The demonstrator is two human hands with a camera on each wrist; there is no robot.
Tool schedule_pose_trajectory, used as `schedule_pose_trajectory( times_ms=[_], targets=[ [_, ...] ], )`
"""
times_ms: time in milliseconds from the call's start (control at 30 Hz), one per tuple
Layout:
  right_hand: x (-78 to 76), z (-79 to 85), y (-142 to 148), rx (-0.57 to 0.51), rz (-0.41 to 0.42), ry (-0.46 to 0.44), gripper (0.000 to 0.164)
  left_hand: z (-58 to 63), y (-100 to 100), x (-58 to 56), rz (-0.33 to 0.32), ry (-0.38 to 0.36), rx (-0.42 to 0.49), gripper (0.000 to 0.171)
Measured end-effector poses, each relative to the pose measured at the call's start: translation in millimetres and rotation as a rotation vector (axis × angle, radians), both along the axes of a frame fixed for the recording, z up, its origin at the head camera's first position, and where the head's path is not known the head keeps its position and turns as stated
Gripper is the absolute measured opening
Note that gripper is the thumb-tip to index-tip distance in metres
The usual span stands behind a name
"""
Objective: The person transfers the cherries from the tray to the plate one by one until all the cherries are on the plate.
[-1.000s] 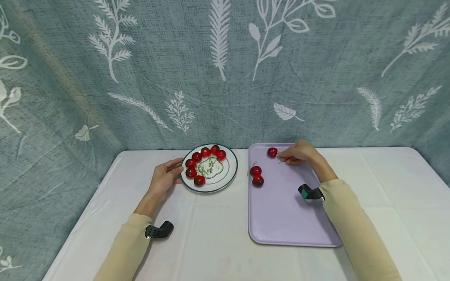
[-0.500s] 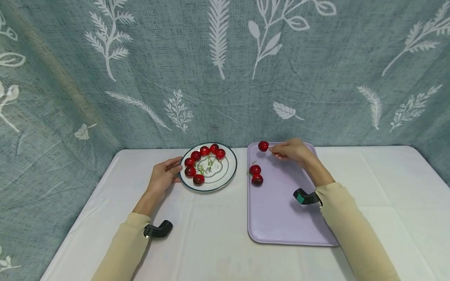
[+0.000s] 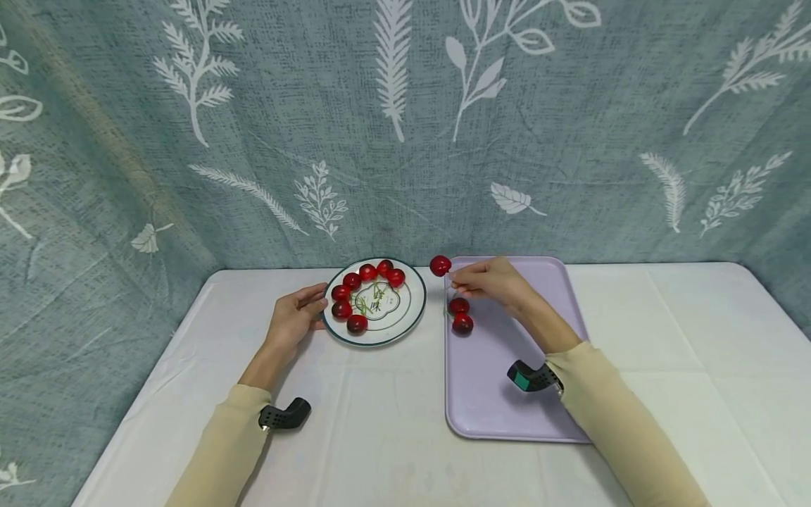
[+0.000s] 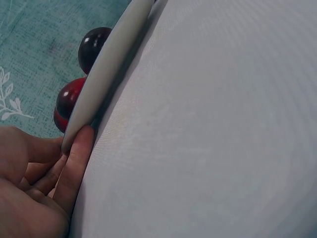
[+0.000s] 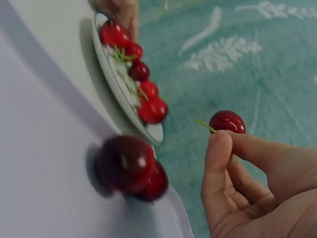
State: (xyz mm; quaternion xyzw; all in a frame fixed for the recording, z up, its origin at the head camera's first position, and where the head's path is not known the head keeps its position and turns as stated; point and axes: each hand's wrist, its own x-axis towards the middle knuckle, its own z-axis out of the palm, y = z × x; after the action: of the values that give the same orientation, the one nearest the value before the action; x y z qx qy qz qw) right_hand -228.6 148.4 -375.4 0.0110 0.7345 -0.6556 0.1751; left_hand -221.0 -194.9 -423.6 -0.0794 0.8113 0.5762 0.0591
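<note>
My right hand (image 3: 488, 282) pinches a dark red cherry (image 3: 440, 265) by its green stem (image 5: 204, 124), between thumb and forefinger. In the head view the cherry hangs in the air just off the left rim of the purple tray (image 3: 507, 394). Two more cherries (image 3: 461, 315) lie close together near that rim. At the left, my left hand (image 3: 295, 317) holds the edge of a white plate (image 3: 405, 320) with a dark rim. The left wrist view has the thumb at the rim and a finger (image 4: 78, 163) under it. Several cherries (image 3: 357, 323) form an arc on the plate, stems inward.
A white cloth (image 3: 380, 422) covers the table. Behind it hangs a blue-green curtain (image 3: 405, 197) with white leaf prints, close to the plate and the tray's far edge. A narrow strip of cloth separates plate from tray.
My right hand has lifted the cherry from the tray's far side and carried it left, past the tray's left rim. The left hand and plate have stayed put.
</note>
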Motion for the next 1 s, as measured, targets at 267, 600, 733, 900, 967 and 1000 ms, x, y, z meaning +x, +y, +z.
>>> schedule_pose_trajectory(
  times_ms=[267, 600, 733, 900, 967, 1000],
  targets=[
    [11.9, 2.4, -25, -0.115, -0.121, -0.005, 0.033, -0.2, -2, -1.1, -0.011, 0.002, -0.006, 0.043],
    [27.4, -0.6, -64, -0.389, -0.194, -0.156, 0.037, -0.2, -2, 2.2, -0.016, -0.005, 0.013, 0.043],
    [28.4, -3.7, -73, -0.451, -0.200, -0.174, 0.037, -0.4, -2, 2.1, -0.019, -0.007, 0.017, 0.043],
    [29.3, -8.0, -83, -0.454, -0.210, -0.175, 0.033, 0.0, -3, 1.2, -0.015, -0.002, 0.007, 0.043],
    [30.3, -9.5, -87, -0.453, -0.210, -0.184, 0.032, 0.3, -2, 1.0, -0.014, -0.005, 0.007, 0.043],
    [30.9, -10.3, -89, -0.459, -0.211, -0.194, 0.031, 0.3, -1, 1.1, -0.013, -0.006, 0.009, 0.043]
  ],
)
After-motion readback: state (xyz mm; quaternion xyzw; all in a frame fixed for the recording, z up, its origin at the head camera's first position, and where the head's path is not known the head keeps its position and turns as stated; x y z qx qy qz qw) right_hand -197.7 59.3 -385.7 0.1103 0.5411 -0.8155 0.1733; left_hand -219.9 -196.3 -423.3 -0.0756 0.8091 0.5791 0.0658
